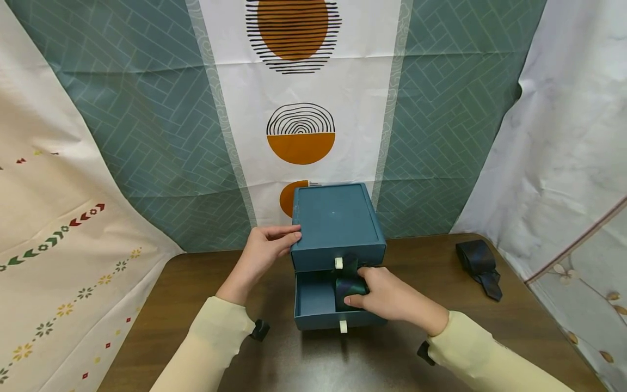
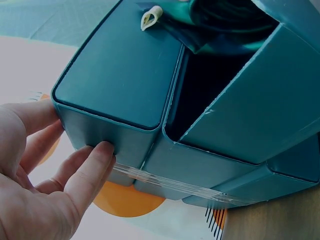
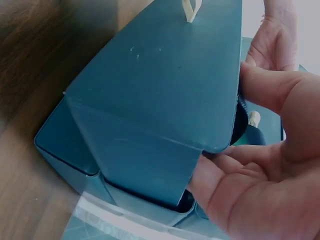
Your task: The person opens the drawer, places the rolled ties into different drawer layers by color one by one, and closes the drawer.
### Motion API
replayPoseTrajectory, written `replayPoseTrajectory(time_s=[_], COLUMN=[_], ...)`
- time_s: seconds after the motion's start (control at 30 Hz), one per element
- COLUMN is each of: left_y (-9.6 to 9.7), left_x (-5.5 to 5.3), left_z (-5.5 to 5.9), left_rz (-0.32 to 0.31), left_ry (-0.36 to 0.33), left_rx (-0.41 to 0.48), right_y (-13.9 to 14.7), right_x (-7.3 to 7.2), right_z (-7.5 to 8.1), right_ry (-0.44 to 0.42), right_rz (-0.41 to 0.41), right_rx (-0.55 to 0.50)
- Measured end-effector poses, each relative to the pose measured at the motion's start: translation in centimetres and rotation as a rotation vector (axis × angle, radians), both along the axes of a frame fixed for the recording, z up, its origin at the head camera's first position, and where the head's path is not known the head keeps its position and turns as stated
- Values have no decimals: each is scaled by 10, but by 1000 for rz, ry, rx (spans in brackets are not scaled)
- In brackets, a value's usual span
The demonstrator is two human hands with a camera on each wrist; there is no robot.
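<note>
A small dark teal drawer box [image 1: 338, 215] stands on the table with its lower drawer [image 1: 313, 322] pulled out. My left hand [image 1: 266, 253] steadies the box's left side near the top; in the left wrist view its extended fingertips touch the wall. Over the right half of the pulled-out drawer, my right hand [image 1: 387, 294] grips a rolled dark green and navy necktie [image 1: 346, 294], thumb toward the front. The tie's loose end rises before the upper drawer's front. In the right wrist view the drawer wall hides most of the roll.
A second rolled dark necktie [image 1: 475, 258] lies at the table's right side, its pointed end toward me. Pale loops [image 1: 343, 326] serve as drawer pulls. A patterned cloth [image 1: 303, 81] hangs right behind the box, and other cloths flank the wooden table [image 1: 196, 305].
</note>
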State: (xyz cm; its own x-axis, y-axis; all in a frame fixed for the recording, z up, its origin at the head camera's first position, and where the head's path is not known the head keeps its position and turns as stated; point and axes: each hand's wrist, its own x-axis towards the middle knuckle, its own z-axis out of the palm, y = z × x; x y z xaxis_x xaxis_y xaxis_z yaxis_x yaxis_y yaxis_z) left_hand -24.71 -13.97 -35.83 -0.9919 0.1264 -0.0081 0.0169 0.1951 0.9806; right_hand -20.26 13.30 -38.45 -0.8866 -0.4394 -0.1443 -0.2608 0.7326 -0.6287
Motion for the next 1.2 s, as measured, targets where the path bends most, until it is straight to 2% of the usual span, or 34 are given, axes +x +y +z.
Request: replayPoseTrajectory(time_s=[0.27,0.63,0.9,1.2], left_y=[-1,0,-1,-1], left_x=[0,0,0,-1], left_z=[-1,1,0,0], left_rz=[-4,-1,-2,-7], left_ry=[5,-5,1,0], left_rx=[-3,-4,-2,2], right_y=[-6,-10,-10,-11], right_x=[-2,-3,3,7], right_z=[1,2,2,0], right_ry=[-77,-102,-41,71], right_rz=[3,-36,-158,-187], right_rx=[60,39,-2,30])
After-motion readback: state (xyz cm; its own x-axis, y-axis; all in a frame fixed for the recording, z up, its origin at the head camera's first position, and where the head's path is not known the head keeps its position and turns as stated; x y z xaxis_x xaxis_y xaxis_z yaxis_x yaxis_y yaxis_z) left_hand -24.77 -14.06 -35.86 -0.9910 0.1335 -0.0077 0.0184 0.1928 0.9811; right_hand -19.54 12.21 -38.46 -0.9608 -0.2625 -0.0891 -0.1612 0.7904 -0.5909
